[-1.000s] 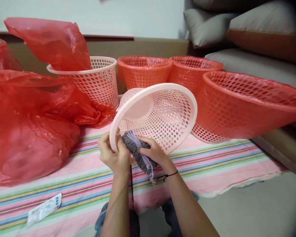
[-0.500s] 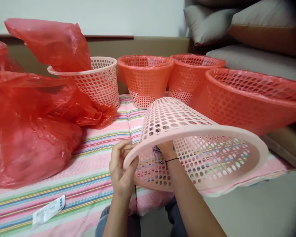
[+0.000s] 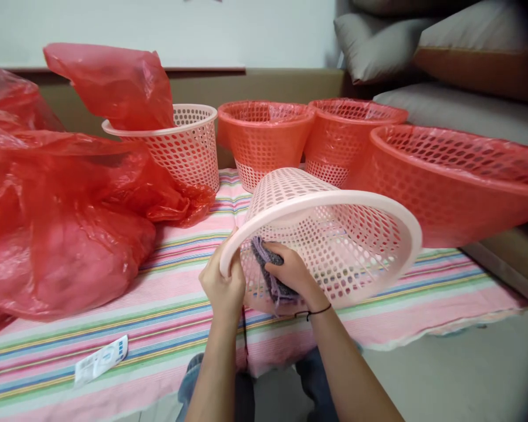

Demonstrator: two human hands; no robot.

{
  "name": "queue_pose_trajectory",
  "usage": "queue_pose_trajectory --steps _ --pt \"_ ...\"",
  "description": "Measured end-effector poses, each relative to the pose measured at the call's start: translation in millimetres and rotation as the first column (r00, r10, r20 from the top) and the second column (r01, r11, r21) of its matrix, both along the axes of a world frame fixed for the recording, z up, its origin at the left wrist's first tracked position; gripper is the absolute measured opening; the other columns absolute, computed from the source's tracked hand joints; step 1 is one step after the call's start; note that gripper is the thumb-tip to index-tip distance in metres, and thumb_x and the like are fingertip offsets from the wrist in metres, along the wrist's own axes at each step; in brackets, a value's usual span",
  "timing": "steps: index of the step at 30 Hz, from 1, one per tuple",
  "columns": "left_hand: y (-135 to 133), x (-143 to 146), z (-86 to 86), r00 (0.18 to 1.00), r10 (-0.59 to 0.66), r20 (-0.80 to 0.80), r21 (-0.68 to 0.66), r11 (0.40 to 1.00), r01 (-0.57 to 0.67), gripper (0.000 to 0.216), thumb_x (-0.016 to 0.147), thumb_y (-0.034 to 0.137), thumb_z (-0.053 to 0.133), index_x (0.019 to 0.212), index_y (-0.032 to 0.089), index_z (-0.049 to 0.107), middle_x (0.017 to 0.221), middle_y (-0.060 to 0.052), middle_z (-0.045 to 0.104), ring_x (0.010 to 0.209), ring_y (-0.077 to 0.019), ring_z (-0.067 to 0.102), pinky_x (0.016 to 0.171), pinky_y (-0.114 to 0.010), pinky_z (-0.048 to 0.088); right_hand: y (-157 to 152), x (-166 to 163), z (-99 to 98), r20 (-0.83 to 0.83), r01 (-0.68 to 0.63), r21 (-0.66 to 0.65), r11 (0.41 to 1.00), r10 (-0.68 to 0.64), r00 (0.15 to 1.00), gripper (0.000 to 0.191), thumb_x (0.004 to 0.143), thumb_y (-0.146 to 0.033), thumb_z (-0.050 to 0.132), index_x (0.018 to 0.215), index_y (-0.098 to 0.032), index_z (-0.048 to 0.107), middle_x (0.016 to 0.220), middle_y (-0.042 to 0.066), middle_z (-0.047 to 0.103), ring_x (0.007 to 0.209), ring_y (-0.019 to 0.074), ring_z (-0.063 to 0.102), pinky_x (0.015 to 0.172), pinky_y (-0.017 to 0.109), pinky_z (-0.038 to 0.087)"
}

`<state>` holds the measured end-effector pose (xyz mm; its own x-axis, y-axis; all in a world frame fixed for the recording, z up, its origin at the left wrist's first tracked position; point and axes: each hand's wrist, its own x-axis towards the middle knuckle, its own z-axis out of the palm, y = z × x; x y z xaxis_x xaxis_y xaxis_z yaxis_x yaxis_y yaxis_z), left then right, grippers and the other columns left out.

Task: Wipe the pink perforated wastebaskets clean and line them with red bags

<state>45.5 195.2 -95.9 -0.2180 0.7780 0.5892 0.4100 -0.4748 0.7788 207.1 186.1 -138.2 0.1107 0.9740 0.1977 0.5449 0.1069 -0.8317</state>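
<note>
A pale pink perforated plastic basket (image 3: pixel 321 202) lies tipped on its side, its open mouth facing me. My left hand (image 3: pixel 223 281) grips the rim at its left side, thumb inside and fingers outside. Inside the mouth, near that left wall, my right hand (image 3: pixel 290 269) holds a folded grey and purple cloth (image 3: pixel 268 266). The cloth is close to the inner wall; whether it presses on it I cannot tell. A thin black band circles my right wrist.
Three baskets lined with red bags stand behind: one (image 3: pixel 266 138), another (image 3: pixel 352 123) and a nearer one (image 3: pixel 449 187). A pale basket (image 3: pixel 198 140) holds red plastic film. Red bags (image 3: pixel 61 234) heap at left. A white label (image 3: pixel 101 359) lies on the striped cloth (image 3: pixel 176 328). Grey cushions (image 3: pixel 387 47) are stacked right.
My right hand has drawn back toward the basket's mouth, so the cloth now shows clearly. The basket's mouth has turned and shifted left, with my left hand still on the rim.
</note>
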Motion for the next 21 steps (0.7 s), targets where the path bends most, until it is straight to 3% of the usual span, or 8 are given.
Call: queue_pose_trajectory --steps 4,11,17,21 --pt "4.5 4.0 -6.0 0.999 0.001 0.045 -0.052 0.999 0.002 0.018 0.083 0.032 0.064 0.080 0.018 0.075 0.061 0.001 0.066 0.059 -0.0161 0.061 0.063 -0.026 0.051 -29.3 -4.8 6.1 -0.136 -0.111 -0.016 0.994 0.108 0.985 0.054 0.070 -0.009 0.061 0.122 -0.017 0.073 0.131 0.009 0.071 0.124 0.0242 0.064 0.115 0.042 0.044" --pt "-0.7 -1.6 -10.3 0.946 -0.105 0.308 -0.115 0.983 0.146 0.034 0.078 0.041 0.070 0.097 0.014 0.076 0.086 -0.006 0.076 0.087 -0.0239 0.071 0.084 -0.034 0.055 -97.6 -18.8 10.5 -0.144 -0.187 -0.046 0.981 0.179 0.973 0.062 0.065 -0.005 0.059 0.122 -0.022 0.074 0.133 0.007 0.069 0.128 0.0265 0.063 0.116 0.049 0.043" --pt "-60.5 -9.3 13.1 0.935 -0.080 0.347 -0.119 0.984 0.129 0.032 0.074 0.037 0.072 0.096 0.014 0.077 0.088 -0.006 0.077 0.091 -0.0255 0.071 0.088 -0.038 0.054 -142.1 -17.7 40.6 -0.173 -0.249 0.014 0.968 0.248 0.953 0.059 0.063 -0.006 0.058 0.116 -0.024 0.077 0.122 0.004 0.075 0.118 0.0251 0.069 0.109 0.045 0.051" --pt "-112.8 -17.5 39.2 0.931 -0.047 0.362 -0.167 0.979 0.114 0.031 0.077 0.037 0.070 0.099 0.016 0.076 0.094 -0.007 0.077 0.098 -0.0263 0.070 0.095 -0.040 0.052 -150.6 -8.2 71.6 -0.168 -0.159 0.087 0.983 0.172 0.971 0.055 0.070 -0.010 0.057 0.120 -0.022 0.075 0.127 0.005 0.073 0.119 0.0245 0.068 0.108 0.042 0.050"
